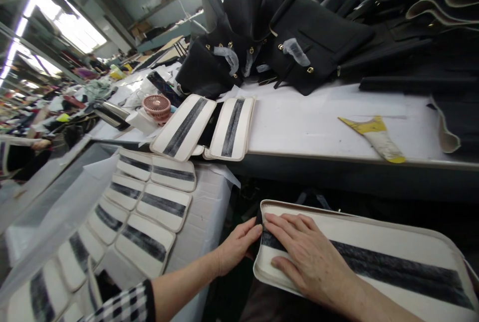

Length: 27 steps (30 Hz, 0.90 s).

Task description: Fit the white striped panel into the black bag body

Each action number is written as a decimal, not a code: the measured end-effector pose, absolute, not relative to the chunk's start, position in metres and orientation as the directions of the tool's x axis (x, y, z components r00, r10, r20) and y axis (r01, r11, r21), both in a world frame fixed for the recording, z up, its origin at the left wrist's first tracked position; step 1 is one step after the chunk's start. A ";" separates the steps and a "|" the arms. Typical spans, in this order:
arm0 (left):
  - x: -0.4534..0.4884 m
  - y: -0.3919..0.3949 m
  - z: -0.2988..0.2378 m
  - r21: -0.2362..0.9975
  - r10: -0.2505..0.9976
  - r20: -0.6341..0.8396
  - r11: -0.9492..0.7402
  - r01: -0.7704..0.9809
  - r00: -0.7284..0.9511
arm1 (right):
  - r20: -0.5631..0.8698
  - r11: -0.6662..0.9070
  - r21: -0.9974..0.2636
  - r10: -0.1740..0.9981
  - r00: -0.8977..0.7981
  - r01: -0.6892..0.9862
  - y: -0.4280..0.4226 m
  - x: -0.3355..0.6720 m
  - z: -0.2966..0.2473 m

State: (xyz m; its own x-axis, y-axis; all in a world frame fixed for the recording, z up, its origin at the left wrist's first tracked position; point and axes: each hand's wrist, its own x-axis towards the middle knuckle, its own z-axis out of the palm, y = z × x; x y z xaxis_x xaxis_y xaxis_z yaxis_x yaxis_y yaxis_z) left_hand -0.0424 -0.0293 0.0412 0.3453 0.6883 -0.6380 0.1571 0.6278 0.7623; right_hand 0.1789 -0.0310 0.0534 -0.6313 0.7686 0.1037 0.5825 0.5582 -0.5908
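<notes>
A long cream panel [396,252] with rounded corners, a raised edge and a black stripe along its middle lies across my lap at the lower right. My right hand [307,254] rests flat on its left end, fingers stretched out over the cream face and the stripe. My left hand [237,244] pinches the panel's short left edge between thumb and fingers, where a bit of black material [259,217] shows. Its fingertips are partly hidden behind the edge. Two similar striped panels [232,130] lean at the edge of the worktable ahead.
Rows of smaller striped cream panels [160,202] lie on a covered stand [202,212] at left. Black bags [318,33] fill the back of the white worktable [295,122]. A yellow-and-white piece [374,137], a pink fan [157,107] and a metal kettle [110,114] also sit there.
</notes>
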 end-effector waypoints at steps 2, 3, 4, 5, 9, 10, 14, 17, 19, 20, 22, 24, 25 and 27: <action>-0.040 -0.029 0.040 0.768 0.709 -0.639 0.608 0.200 0.299 | 0.103 0.561 -0.582 0.769 -0.631 0.588 -0.031 0.179 0.052; -0.038 -0.030 0.039 0.783 0.733 -0.621 0.588 0.201 0.276 | 0.098 0.562 -0.577 0.768 -0.633 0.593 -0.031 0.178 0.051; -0.036 -0.031 0.038 0.804 0.763 -0.594 0.563 0.190 0.254 | 0.089 0.563 -0.572 0.766 -0.637 0.596 -0.031 0.178 0.050; -0.034 -0.033 0.037 0.825 0.792 -0.566 0.539 0.172 0.229 | 0.077 0.561 -0.572 0.763 -0.642 0.598 -0.031 0.178 0.050; -0.027 -0.041 0.032 0.869 0.853 -0.494 0.483 0.105 0.166 | 0.028 0.520 -0.629 0.759 -0.651 0.578 -0.031 0.178 0.057; -0.026 -0.043 0.031 0.875 0.860 -0.483 0.475 0.087 0.166 | 0.027 0.495 -0.655 0.770 -0.637 0.571 -0.031 0.179 0.061; -0.025 -0.043 0.033 0.900 0.887 -0.437 0.431 0.071 0.150 | 0.040 0.384 -0.779 0.819 -0.572 0.495 -0.032 0.183 0.080; -0.028 -0.039 0.037 0.910 0.897 -0.406 0.380 0.168 0.172 | 0.017 0.232 -0.899 0.866 -0.500 0.372 -0.032 0.189 0.085; -0.031 -0.035 0.036 0.905 0.896 -0.388 0.327 0.271 0.217 | -0.007 0.090 -0.973 0.910 -0.413 0.215 -0.032 0.194 0.082; -0.034 -0.033 0.034 0.899 0.892 -0.381 0.295 0.325 0.243 | -0.018 0.024 -0.994 0.930 -0.367 0.108 -0.031 0.196 0.078; -0.041 -0.028 0.029 0.883 0.890 -0.347 0.204 0.423 0.295 | -0.032 -0.062 -0.992 0.964 -0.262 -0.106 -0.028 0.199 0.070; -0.048 -0.022 0.027 0.846 0.902 -0.251 0.027 0.532 0.353 | -0.039 -0.074 -0.965 0.989 -0.141 -0.252 -0.025 0.200 0.062; -0.051 -0.018 0.028 0.801 0.902 -0.179 -0.097 0.590 0.392 | -0.042 -0.063 -0.956 0.996 -0.078 -0.287 -0.024 0.200 0.059; -0.054 -0.009 0.037 0.632 0.862 -0.024 -0.380 0.675 0.507 | -0.048 -0.045 -0.953 0.999 0.003 -0.300 -0.025 0.196 0.057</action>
State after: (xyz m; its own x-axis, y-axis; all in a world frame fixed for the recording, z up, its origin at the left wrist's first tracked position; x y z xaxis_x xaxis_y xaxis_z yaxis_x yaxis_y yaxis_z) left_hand -0.0541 -0.0091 0.0373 0.5069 0.8617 -0.0236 0.6754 -0.3800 0.6320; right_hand 0.1962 -0.0250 0.0571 0.0031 0.9988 -0.0479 -0.2998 -0.0447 -0.9530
